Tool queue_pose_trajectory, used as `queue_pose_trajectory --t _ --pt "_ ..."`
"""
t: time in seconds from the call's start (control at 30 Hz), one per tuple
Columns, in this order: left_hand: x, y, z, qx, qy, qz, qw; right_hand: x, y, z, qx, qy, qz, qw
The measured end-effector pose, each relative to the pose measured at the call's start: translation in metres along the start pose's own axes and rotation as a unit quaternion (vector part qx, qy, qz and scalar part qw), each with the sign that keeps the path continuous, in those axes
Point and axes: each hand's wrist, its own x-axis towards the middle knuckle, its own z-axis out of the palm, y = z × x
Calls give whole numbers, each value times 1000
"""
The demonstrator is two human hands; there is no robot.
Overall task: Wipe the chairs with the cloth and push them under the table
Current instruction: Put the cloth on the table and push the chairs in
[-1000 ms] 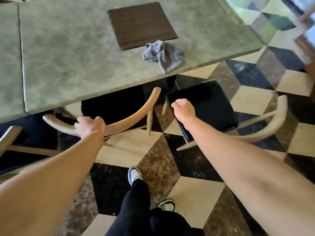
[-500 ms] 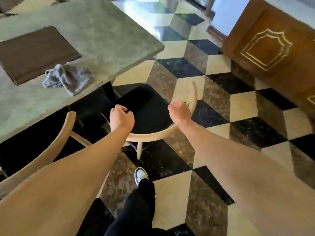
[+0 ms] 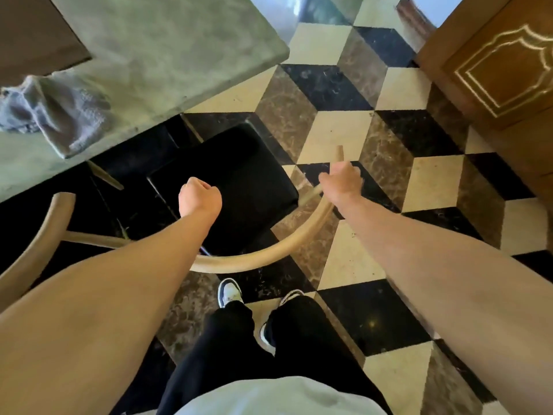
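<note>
Checkered floor (image 3: 338, 130) — chair (image 3: 278, 250) under fingers (image 3: 350, 172)

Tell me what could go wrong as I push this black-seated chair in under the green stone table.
The left hand is a closed fist over the black seat, apparently off the curved wooden backrest; only the right hand grips it, so the chair may swing sideways. The neighbouring wooden chair sits close and might get knocked. The crumpled grey cloth at the table edge could drop.

Beneath the fingers (image 3: 344, 178), the chair (image 3: 269, 250) rail is smooth pale wood; its seat matt black; floor (image 3: 329, 85) glossy marble; cloth (image 3: 59, 115) nubby grey.
</note>
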Motion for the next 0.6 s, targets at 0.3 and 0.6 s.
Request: queue_pose_trajectory --t 0.3,0.6 --pt "-8 -26 -16 59 105 -111 986 78 -23 15 -163 -35 -53 984" --pt "-70 -80 15 -125 153 -411 890 122 -8 14 49 -82 89 992"
